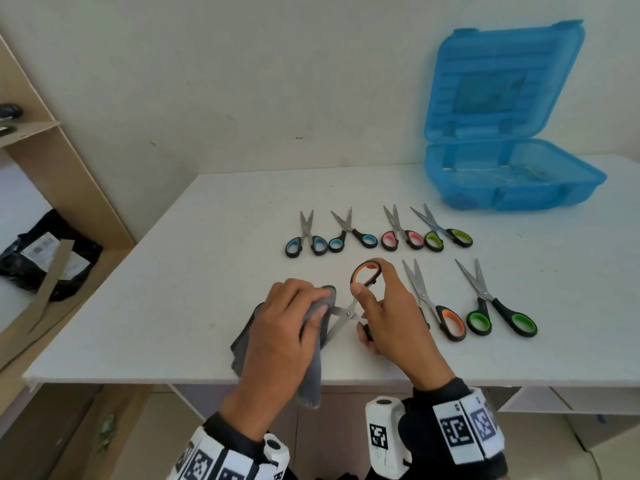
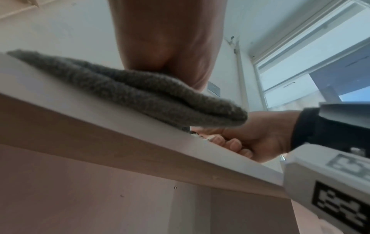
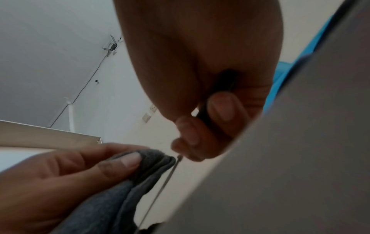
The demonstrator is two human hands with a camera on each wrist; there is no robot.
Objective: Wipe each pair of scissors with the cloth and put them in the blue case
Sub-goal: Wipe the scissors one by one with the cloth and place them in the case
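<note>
Small "05" on right wristband (image 1: 465,424), otherwise only square code markers

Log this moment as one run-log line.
left hand grips cloth on blade | right hand holds orange scissors open | blue case open

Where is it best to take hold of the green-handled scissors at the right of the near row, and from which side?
Probably by the handle loops of the green-handled scissors, coming from the near table edge: the loops face the person, while the open blades point away toward the blue case.
</note>
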